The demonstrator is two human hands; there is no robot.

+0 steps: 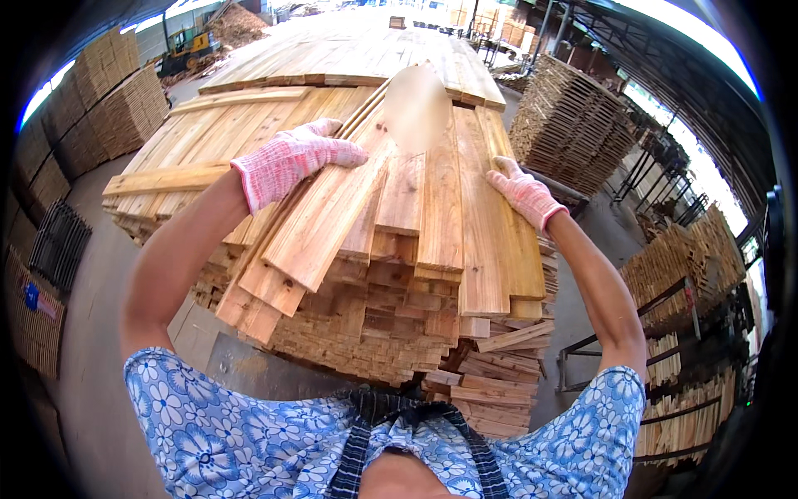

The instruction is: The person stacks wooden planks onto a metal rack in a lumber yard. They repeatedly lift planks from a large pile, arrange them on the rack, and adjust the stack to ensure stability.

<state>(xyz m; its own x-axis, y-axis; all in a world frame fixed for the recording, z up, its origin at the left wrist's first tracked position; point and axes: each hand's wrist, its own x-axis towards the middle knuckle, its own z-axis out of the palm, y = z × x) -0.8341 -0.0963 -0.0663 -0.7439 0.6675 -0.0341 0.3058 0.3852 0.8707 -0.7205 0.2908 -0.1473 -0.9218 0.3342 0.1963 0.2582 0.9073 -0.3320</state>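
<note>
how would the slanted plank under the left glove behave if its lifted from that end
The slanted plank looks stiff, likely lifting in one piece. It seems light enough for the left hand. Lying loose across the stacked boards, it may pivot or slide; the right hand rests on another board.

Pale, knotty wooden planks (pixel 399 208), rough-sawn, lying flat and fanned slightly askew atop a tall plank stack (pixel 374 333), near ends staggered, overhanging.

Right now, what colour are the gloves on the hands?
Pink-and-white knit gloves on the left hand and right hand, resting on pale wooden boards; head view.
</note>
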